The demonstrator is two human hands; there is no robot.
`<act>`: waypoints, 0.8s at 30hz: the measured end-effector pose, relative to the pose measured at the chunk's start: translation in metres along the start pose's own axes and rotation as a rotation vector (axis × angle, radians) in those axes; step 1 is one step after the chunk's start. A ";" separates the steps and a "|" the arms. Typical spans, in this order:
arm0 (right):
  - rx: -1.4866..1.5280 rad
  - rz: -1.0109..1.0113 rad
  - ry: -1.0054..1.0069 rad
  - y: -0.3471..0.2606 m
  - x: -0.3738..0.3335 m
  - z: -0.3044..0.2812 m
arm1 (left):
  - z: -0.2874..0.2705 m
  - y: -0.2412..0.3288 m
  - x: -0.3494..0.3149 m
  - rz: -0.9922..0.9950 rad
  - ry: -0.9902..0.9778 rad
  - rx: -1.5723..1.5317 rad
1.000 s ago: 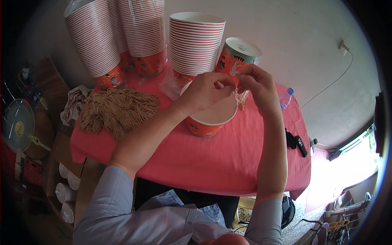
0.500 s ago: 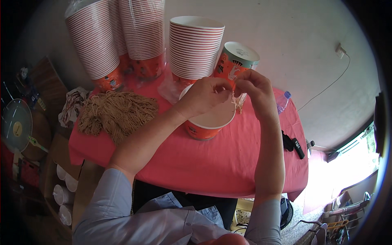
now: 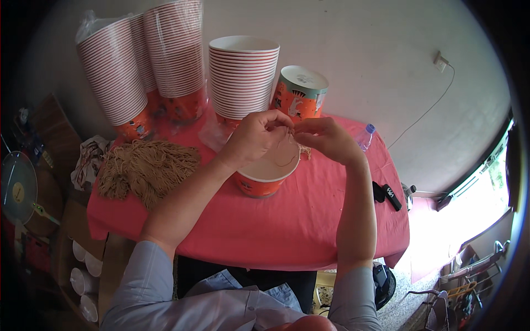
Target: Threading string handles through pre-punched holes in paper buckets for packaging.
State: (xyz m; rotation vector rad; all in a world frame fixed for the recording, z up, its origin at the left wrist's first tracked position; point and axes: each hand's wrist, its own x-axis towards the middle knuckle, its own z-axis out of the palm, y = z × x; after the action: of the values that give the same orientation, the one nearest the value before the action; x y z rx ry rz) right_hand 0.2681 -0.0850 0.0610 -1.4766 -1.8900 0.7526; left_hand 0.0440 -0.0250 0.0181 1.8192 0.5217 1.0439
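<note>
Brought left hand (image 3: 254, 140) and right hand (image 3: 332, 144) a bit lower over tub (image 3: 262, 190) vs. earlier frame, w/ view swung slightly up & R too. Now pinching thin strand (image 3: 290, 134) betw. both sets of fingertips, w/ hands nearly touching; can't tell exact finger contact, too small. Holding strand above R part of tub's open mouth, hanging lengthwise down from pinch & curling over inside, approx. equally near either hand. See tub directly below, mid-counter, nearer far edge than near edge of pink-draped counter (image 3: 265, 231). Note pale stringy clump (image 3: 305, 153) just beside tub's R rim, partly below right hand. Reckon on rim & clump as closest obstacles. Farther out, find upturned tub (image 3: 301, 94) beyond hands, toward far edge, next to nested tub stack (image 3: 244, 77); plastic-wrapped stacks (image 3: 113, 71) at far L corner; tan stringy bundle (image 3: 146, 168) along L edge, beyond L forearm, well apart from tub; bottle (image 3: 366, 137) at far R corner; black items (image 3: 393, 198) by R edge.
</note>
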 end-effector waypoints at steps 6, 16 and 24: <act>0.037 0.008 0.036 -0.002 0.003 -0.001 | -0.003 0.002 0.000 0.022 -0.004 -0.024; 0.024 -0.037 0.021 0.001 0.004 0.000 | -0.005 0.005 0.001 -0.007 0.024 -0.045; 0.185 -0.147 0.247 -0.006 0.002 -0.009 | -0.003 0.006 -0.001 0.026 0.030 -0.101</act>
State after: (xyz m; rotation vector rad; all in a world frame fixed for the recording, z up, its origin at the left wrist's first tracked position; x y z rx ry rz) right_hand 0.2709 -0.0841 0.0717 -1.2404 -1.6740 0.6274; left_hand 0.0410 -0.0269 0.0236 1.7279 0.4559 1.0977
